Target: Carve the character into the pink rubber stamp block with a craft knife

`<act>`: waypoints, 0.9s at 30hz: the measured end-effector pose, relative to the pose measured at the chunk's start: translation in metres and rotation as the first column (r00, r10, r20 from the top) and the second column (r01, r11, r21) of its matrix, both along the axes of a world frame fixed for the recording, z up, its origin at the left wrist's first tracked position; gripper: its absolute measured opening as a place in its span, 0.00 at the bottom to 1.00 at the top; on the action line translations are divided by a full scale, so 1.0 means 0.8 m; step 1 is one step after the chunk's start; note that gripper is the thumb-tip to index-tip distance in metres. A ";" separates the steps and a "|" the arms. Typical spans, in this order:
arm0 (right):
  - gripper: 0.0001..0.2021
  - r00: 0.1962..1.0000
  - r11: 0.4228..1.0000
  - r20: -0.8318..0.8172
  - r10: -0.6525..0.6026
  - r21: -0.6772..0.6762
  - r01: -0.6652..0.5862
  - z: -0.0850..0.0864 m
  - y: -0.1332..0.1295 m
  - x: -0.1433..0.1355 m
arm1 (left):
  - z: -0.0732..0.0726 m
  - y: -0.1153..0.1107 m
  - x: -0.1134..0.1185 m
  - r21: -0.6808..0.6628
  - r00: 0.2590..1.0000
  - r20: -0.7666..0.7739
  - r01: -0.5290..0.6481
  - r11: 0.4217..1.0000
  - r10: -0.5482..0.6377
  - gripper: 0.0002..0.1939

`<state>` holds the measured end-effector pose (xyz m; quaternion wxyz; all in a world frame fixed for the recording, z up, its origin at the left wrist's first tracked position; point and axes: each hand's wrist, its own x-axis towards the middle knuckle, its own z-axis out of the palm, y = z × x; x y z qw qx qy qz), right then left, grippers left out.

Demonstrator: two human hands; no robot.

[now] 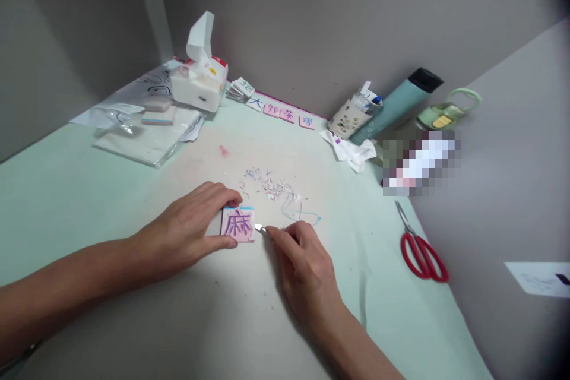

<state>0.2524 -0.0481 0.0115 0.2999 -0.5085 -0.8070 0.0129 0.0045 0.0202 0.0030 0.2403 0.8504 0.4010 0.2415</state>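
Observation:
My left hand [196,219] grips a small square rubber block [238,224] along its left side, thumb at the lower edge and fingers at the upper edge. The block is pink and white, with a purple character on its top face and a strip of blue on the far edge. In a pen grip, my right hand [307,261] holds a carving knife [262,228]. Its silver tip points left, right beside the block's right edge; I cannot tell if they touch. Most of the handle is hidden by my fingers. Shavings [271,185] lie just beyond the block.
Several similar character tiles [287,114] line the table's back edge. A tissue pack [200,83] and plastic bags [146,130] are at back left. A pen cup [354,113], a teal bottle [398,104] and crumpled tissue [351,151] stand back right. Red-handled scissors [421,255] lie right.

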 end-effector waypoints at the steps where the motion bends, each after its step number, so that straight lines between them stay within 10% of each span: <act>1: 0.18 1.000 1.000 -0.003 -0.003 -0.005 0.003 0.000 0.000 0.000 | 0.000 0.000 0.000 -0.002 1.000 0.000 -0.001 1.000 0.001 0.22; 21: 0.16 0.984 0.983 -0.052 -0.173 -0.075 0.169 0.000 0.024 0.021 | 0.006 -0.007 -0.001 -0.086 1.000 -0.020 -0.015 0.996 0.013 0.22; 27: 0.13 0.862 0.869 -0.418 -0.288 -0.493 0.052 0.032 0.019 0.008 | -0.001 -0.013 -0.004 -0.082 0.995 0.089 -0.033 0.996 0.040 0.28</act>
